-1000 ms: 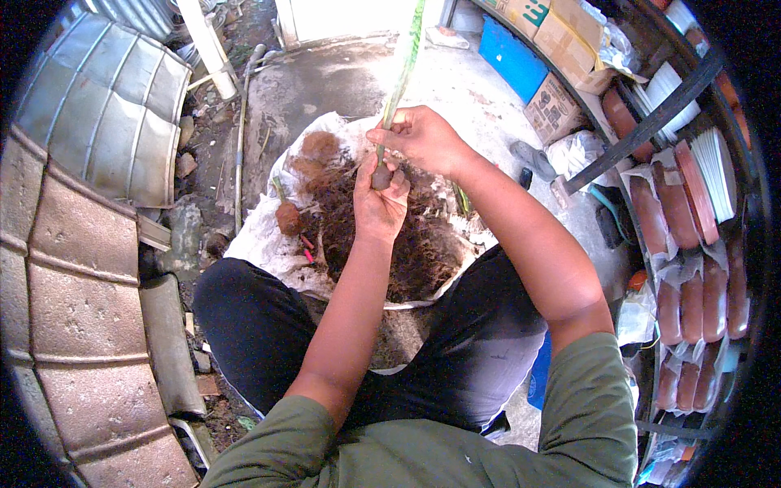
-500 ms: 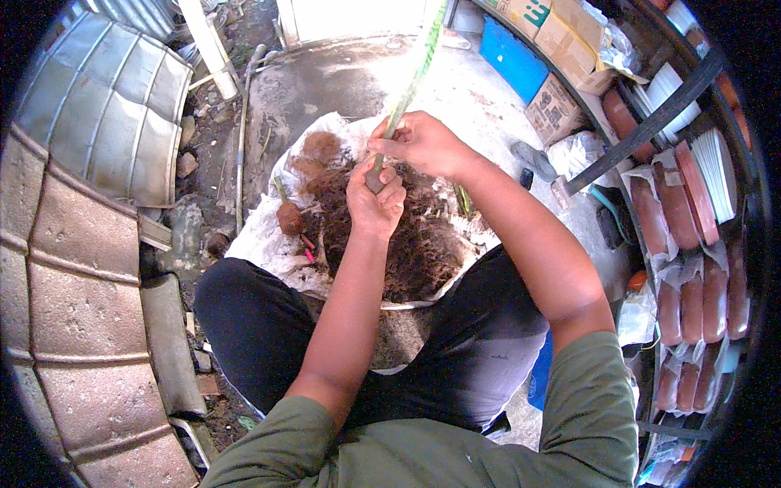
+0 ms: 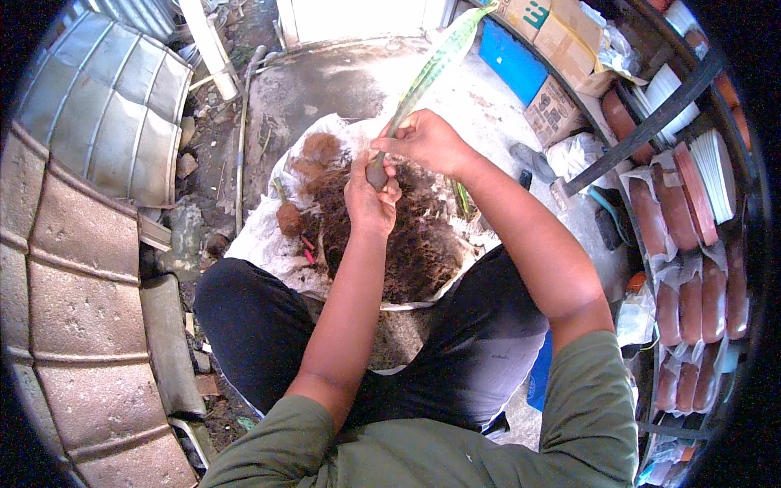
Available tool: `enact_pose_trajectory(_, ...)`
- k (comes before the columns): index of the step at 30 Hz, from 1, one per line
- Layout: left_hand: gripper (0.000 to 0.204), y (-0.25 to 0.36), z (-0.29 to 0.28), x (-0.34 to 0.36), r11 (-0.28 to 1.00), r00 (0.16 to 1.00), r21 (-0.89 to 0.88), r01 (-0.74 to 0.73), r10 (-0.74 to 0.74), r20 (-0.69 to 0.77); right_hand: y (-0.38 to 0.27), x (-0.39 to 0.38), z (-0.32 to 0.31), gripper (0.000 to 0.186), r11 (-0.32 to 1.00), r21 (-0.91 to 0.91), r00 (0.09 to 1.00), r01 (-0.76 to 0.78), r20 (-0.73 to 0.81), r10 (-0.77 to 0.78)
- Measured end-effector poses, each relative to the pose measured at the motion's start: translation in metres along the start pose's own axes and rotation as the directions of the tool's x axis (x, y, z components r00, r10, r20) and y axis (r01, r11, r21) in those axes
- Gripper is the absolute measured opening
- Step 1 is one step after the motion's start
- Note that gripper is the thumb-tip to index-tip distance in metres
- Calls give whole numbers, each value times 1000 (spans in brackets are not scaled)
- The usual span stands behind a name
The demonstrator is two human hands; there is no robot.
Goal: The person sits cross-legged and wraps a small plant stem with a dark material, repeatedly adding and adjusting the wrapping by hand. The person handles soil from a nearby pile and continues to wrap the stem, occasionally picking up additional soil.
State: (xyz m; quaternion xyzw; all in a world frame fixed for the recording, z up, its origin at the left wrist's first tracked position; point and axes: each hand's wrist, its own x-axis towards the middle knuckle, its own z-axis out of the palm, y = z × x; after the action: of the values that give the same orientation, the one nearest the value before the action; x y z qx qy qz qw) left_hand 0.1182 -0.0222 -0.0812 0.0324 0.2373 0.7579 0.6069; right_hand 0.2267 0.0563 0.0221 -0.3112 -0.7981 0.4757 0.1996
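Note:
My left hand is closed around a grey-brown clump at the base of a long green mottled leaf. My right hand pinches the leaf just above that clump; the leaf leans up to the right. Below both hands, dark fibrous soil lies on a crumpled white sack. A brown ball with a short green stalk rests at its left, beside a small red item. Another green leaf lies at the right, partly hidden by my arm.
Ridged tiles, bent metal sheets and a long pole are on the left. A blue bin, cardboard boxes and racks of wrapped brown pieces line the right. A grey shoe-like object lies nearby.
The leaf's top has tilted further to the right. My left hand has shifted slightly left, still around the clump, and my right hand stays on the leaf's base.

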Motion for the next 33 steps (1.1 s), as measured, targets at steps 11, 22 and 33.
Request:
enact_pose_trajectory(11, 33, 9, -3, -8, 993, 967, -89, 83, -58, 247, 5, -3, -3, 12, 986, 117, 977, 117, 164, -136)
enact_pose_trajectory(22, 26, 10, -2, -8, 880, 966, 423, -215, 255, -40, 16, 6, 15, 13, 990, 143, 998, 8, 56, -16)
enact_pose_trajectory(33, 25, 13, -40, 6, 997, 1000, -80, -12, 14, 19, 31, -1, 42, 56, 984, -166, 997, 64, -20, -68)
